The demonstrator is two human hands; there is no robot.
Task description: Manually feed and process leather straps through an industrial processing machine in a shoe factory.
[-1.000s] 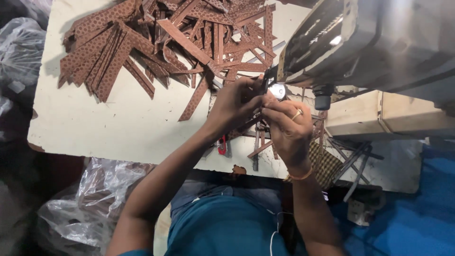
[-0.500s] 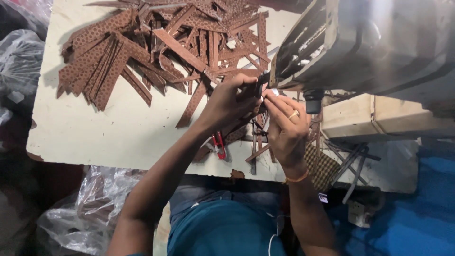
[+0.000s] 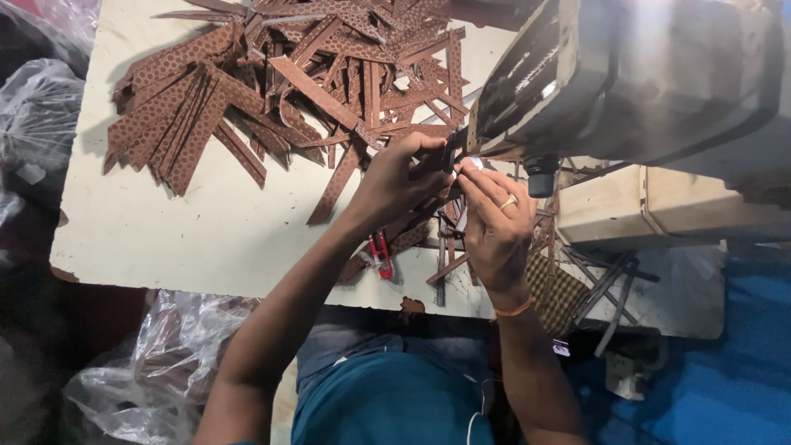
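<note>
Both hands shifted slightly left under sewing machine (image 3: 643, 82). Left hand (image 3: 404, 177) fingers pinch dark strip (image 3: 451, 152); right hand (image 3: 494, 218) fingers pinched at its end. Thin, floppy, light; grip ends.

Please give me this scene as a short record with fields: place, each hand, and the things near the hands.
place: pale worktable with a sewing machine at its right side
left hand: left hand pinches a small dark piece by the machine's needle end
right hand: right hand, a ring on one finger, fingertips meet the left hand's at the same spot
strips: pile of brown patterned strips spread across the table top
cutter: small red thread snips lie under the left wrist
below table: clear plastic bags
</note>
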